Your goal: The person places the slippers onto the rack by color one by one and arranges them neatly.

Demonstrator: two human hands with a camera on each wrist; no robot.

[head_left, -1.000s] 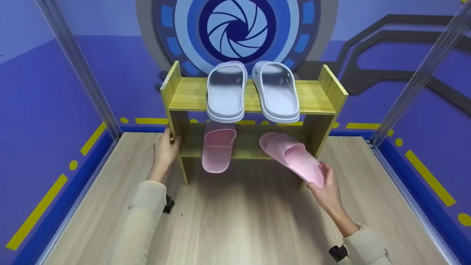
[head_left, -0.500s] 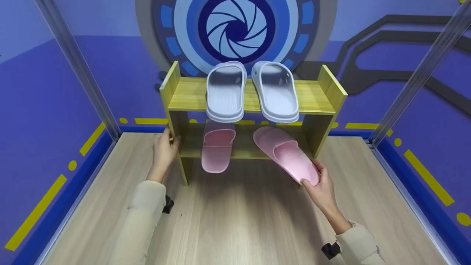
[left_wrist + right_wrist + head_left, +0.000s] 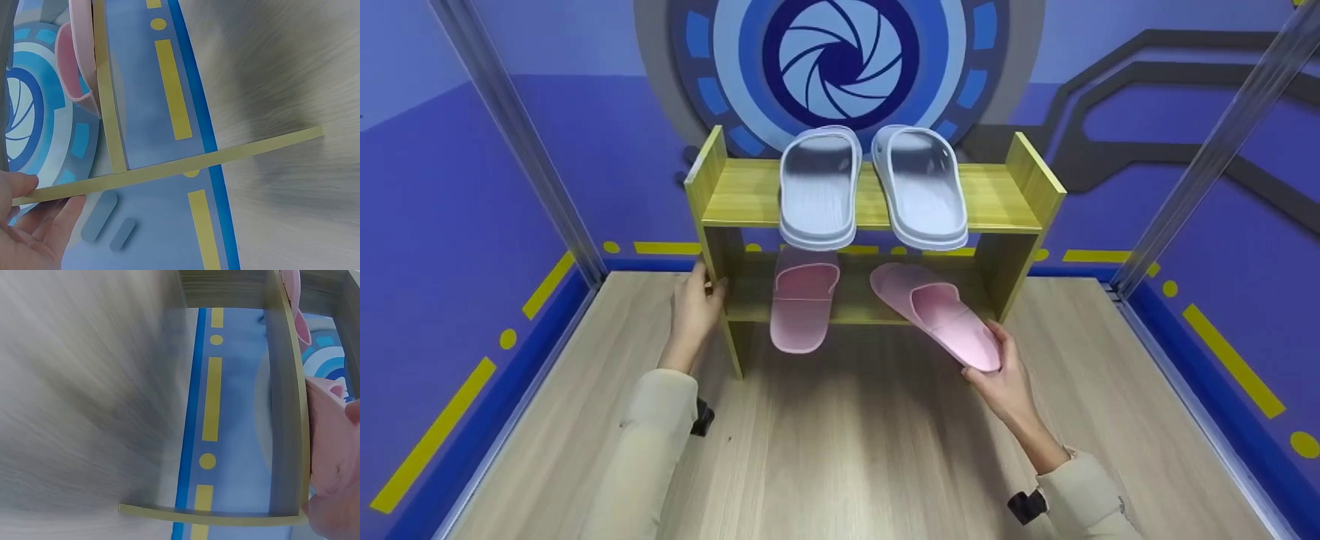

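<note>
My left hand (image 3: 695, 311) grips the left side panel of a small yellow wooden shoe rack (image 3: 1005, 196); in the left wrist view, the thumb and fingers (image 3: 66, 216) lie on opposite sides of the panel's edge. With my right hand (image 3: 1006, 381) I hold the heel end of a pink slipper (image 3: 964, 334), thumb on one edge and fingers on the other. This slipper slants across the right of the lower shelf, its toe inward and its heel out past the front. Its mate, another pink slipper (image 3: 801, 324), points straight in on the left of that shelf.
Two light grey clogs, the left clog (image 3: 819, 202) and the right clog (image 3: 928, 196), sit on the top shelf with heels over its front edge. The rack stands on a wood-grain tabletop (image 3: 840, 465) before a blue patterned wall (image 3: 585, 150). Metal posts rise at both sides.
My right hand has moved left and a little away from me with the pink slipper, whose toe is now farther left on the lower shelf. The left hand stays on the rack.
</note>
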